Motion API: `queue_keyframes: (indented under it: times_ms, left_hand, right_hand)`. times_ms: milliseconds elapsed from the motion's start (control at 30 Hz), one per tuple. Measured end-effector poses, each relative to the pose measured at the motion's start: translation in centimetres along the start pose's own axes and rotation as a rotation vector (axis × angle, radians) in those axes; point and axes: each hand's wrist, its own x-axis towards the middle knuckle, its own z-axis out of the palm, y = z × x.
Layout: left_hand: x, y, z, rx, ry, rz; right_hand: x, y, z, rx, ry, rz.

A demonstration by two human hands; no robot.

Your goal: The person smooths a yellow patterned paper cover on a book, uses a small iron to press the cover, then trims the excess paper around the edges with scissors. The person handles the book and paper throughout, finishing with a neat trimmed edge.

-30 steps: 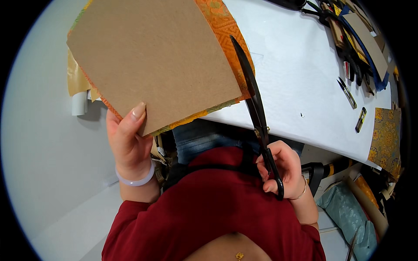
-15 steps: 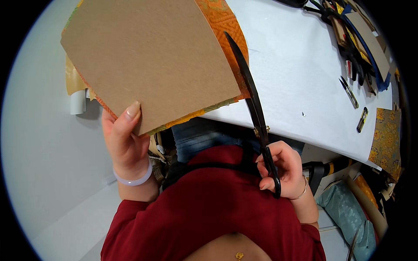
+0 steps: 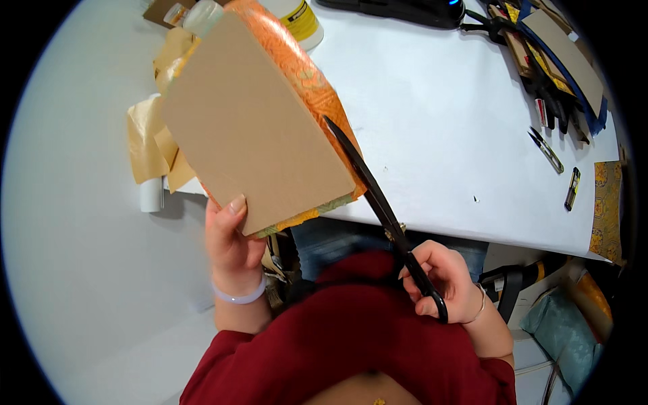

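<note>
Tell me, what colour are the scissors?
The scissors are mostly black; the head view shows them best.

Left hand [image 3: 233, 239] grips board [image 3: 253, 128] near its bottom corner, thumb on top. Orange fabric [image 3: 312, 84] sticks out past its right edge. Right hand [image 3: 447, 278] has black scissors [image 3: 379, 202] by the handles, blade over that fabric. Bench [image 3: 432, 142] beyond: snips [image 3: 550, 155] at right, white tub [image 3: 310, 35] far side.

Open passage over white tabletop [image 3: 425, 135] right of scissors [image 3: 379, 202]; heap [image 3: 563, 54] blocks far right, black device [image 3: 425, 13] far edge.
</note>
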Motion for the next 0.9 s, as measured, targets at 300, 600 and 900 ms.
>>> queue_keyframes:
  times_ms: [300, 600, 900]
  left_hand:
    - [1.7, 0.3, 1.2, -0.181, 0.068, -0.086]
    - [0.8, 0.1, 2.2, 0.109, 0.024, -0.024]
    - [-0.5, 0.6, 2.2, 0.212, 0.064, 0.012]
  right_hand:
    - [-0.2, 0.1, -0.9, 0.195, -0.116, 0.104]
    - [-0.2, 0.5, -0.8, 0.234, -0.11, 0.044]
    - [-0.3, 0.8, -0.6, 0.204, -0.07, 0.025]
